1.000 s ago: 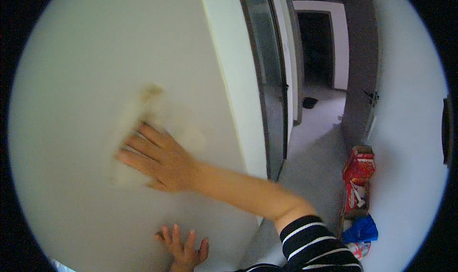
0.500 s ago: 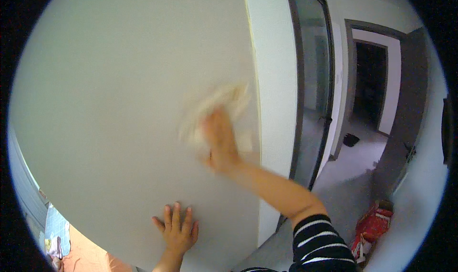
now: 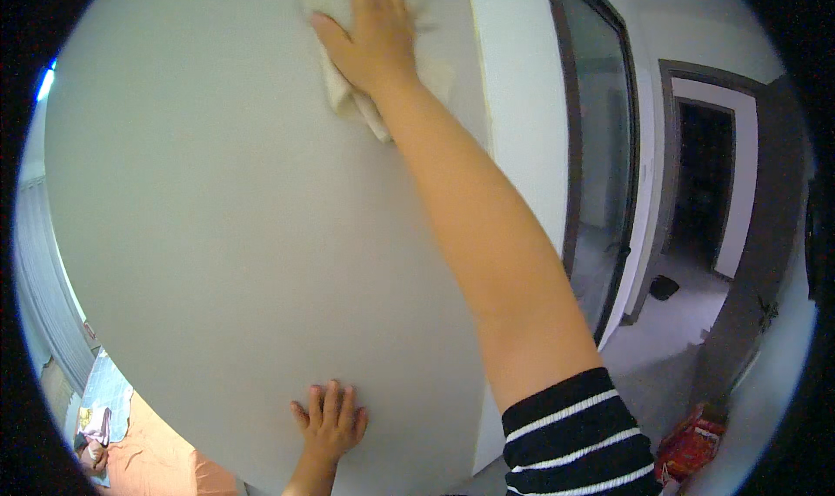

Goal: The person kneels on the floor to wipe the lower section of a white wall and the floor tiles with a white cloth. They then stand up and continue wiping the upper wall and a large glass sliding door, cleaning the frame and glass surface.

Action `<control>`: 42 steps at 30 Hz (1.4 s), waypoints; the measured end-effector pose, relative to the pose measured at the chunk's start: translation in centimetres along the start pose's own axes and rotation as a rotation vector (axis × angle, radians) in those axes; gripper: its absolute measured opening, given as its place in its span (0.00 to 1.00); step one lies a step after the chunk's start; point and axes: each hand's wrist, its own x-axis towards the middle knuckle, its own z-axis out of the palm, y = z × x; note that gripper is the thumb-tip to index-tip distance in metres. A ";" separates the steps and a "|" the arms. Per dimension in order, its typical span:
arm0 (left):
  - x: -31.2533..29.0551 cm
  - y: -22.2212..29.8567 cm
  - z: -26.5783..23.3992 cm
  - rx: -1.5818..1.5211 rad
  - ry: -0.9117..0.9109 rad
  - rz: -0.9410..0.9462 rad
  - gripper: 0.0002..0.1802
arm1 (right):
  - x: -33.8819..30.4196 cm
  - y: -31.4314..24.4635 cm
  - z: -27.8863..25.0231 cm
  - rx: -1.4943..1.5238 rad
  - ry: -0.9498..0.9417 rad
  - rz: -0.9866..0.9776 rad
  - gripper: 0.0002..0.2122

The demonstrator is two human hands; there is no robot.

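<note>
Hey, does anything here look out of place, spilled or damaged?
Perhaps the dark object on the floor by the door frame: it lies where someone might walk, though I can't tell what it is. I see no spill or damage on the wall.

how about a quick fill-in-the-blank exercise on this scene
Unlike the right hand, which is on the pale cloth, the left hand, spread against the grey wall, holds ____.
The black sleeve has white ____.
The packaging at lower right is mostly ____.
Missing words: nothing; stripes; red.
</note>
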 end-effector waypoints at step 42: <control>11.0 -5.8 10.3 0.083 -0.011 0.039 0.35 | -35.3 18.1 -19.1 0.283 -0.496 0.355 0.14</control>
